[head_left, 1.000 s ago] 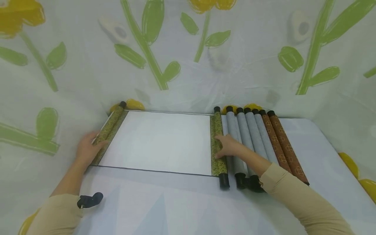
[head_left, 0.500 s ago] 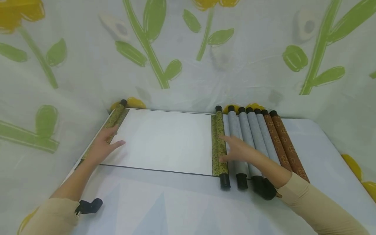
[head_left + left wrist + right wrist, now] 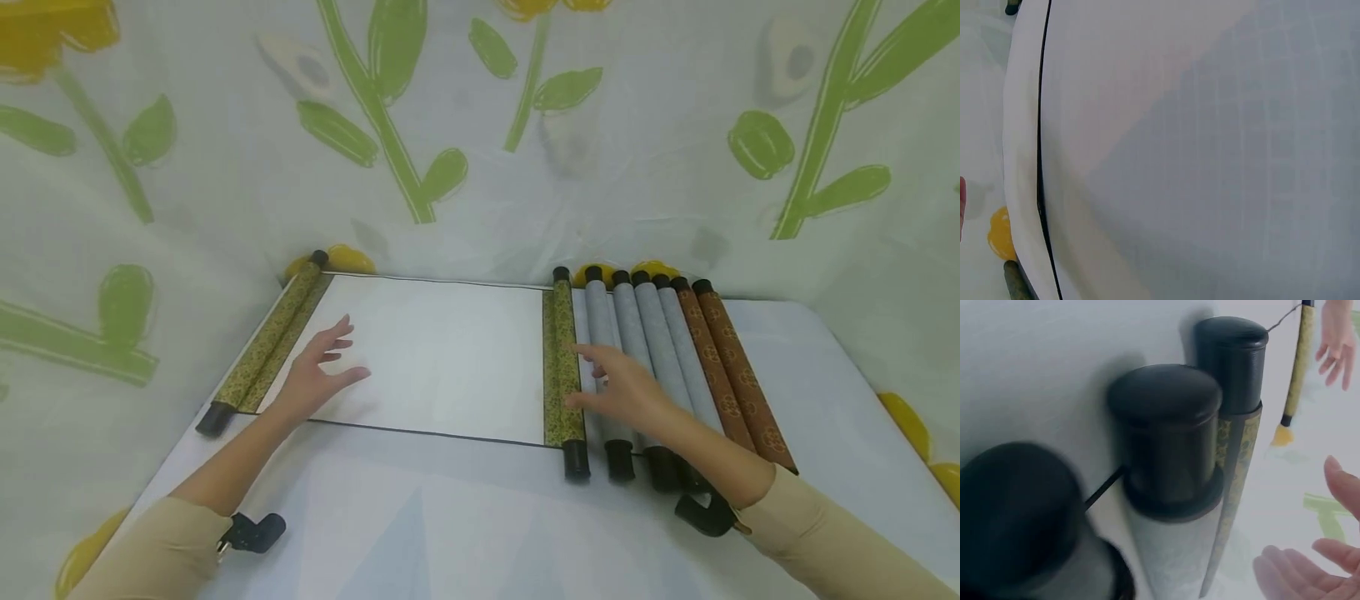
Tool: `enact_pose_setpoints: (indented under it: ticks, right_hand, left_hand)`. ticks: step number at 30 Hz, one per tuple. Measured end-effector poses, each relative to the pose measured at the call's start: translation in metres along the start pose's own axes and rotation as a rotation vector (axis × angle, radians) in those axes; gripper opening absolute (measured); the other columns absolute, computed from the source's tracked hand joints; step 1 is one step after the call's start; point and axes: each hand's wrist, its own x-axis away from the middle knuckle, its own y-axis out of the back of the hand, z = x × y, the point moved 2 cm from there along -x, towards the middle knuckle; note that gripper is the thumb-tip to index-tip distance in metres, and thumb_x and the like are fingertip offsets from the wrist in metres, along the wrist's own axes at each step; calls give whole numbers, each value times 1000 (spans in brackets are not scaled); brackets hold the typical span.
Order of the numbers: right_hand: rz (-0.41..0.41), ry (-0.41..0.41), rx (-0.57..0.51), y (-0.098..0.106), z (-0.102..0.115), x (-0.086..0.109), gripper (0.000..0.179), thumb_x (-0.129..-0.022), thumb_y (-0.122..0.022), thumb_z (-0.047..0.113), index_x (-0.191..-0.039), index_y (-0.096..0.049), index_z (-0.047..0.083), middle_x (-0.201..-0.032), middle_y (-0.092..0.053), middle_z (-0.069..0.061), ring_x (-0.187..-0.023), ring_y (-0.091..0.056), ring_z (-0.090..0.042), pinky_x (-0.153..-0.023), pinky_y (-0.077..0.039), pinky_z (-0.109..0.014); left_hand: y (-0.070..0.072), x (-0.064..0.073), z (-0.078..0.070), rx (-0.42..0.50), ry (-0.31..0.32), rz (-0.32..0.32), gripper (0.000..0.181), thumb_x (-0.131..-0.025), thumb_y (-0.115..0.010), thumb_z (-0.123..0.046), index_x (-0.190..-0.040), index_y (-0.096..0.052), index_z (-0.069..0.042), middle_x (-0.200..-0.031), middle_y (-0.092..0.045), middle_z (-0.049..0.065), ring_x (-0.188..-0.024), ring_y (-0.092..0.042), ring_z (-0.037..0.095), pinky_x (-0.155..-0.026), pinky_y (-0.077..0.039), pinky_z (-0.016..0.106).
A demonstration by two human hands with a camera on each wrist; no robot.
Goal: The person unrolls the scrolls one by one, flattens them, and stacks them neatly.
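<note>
A hanging scroll lies unrolled on the table, its blank white sheet (image 3: 450, 358) stretched between two green-gold patterned rolls. My left hand (image 3: 315, 375) hovers over the sheet's left part, fingers spread and holding nothing, with the left roll (image 3: 277, 329) lying behind it. At the other end, the fingertips of my right hand (image 3: 618, 383) overlap the right roll (image 3: 566, 358) in the head view. The right wrist view has this roll's black end knob (image 3: 1229, 362) beside a grey scroll's knob (image 3: 1166, 431), with the right hand's thumb and fingers (image 3: 1285, 572) spread apart.
Right of the unrolled scroll, several rolled grey scrolls (image 3: 600, 358) lie side by side, then two brown patterned ones (image 3: 738, 375). A flower-printed cloth wall (image 3: 637, 192) rises behind the table. Black devices (image 3: 257, 533) are worn at the wrists.
My left hand has let go of the left roll and moved right, over the white sheet. The right hand has shifted slightly right, its fingers loosened at the right roll.
</note>
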Motion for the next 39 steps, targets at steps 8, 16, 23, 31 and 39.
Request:
enact_pose_setpoints:
  ticks: [8, 16, 23, 31, 39]
  right_hand:
    - [-108, 63, -47, 4, -25, 20, 72, -78, -78, 20, -138, -43, -1, -132, -51, -24, -102, -59, -37, -80, -52, -48]
    - [-148, 54, -26, -1, -48, 38, 83, -74, -81, 26, -140, -40, -2, -135, -44, -26, -107, -55, -41, -84, -50, -51]
    - [-159, 43, 13, -2, -56, 48, 90, -70, -83, 30, -141, -38, -1, -136, -39, -28, -113, -49, -45, -85, -48, -55]
    - [-89, 20, 85, 3, -56, 49, 100, -68, -83, 39, -144, -31, -3, -139, -31, -35, -121, -37, -55, -86, -42, -64]
    - [-20, -35, 86, 3, -58, 44, 98, -75, -79, 37, -144, -25, -8, -138, -23, -43, -123, -30, -59, -89, -38, -67]
  left_hand:
    - [-23, 10, -19, 89, 36, 111, 86, -82, -74, -23, -151, -23, -28, -146, -40, 11, -123, -48, 33, -99, -39, 54]
    - [-49, 8, -51, 147, -76, 241, 94, -77, -78, -12, -151, -22, -28, -146, -39, 11, -123, -50, 32, -98, -40, 54]
    - [-73, 4, -74, 170, -298, 270, 95, -72, -82, -9, -150, -27, -14, -142, -46, 8, -121, -52, 27, -97, -44, 42]
    - [-115, -3, -94, 245, -327, 401, 99, -69, -83, -8, -150, -25, -11, -145, -41, 8, -123, -49, 30, -98, -43, 46]
    - [-153, -7, -101, 283, -333, 536, 98, -74, -81, -14, -152, -21, -21, -148, -35, 9, -125, -47, 30, -98, -44, 39]
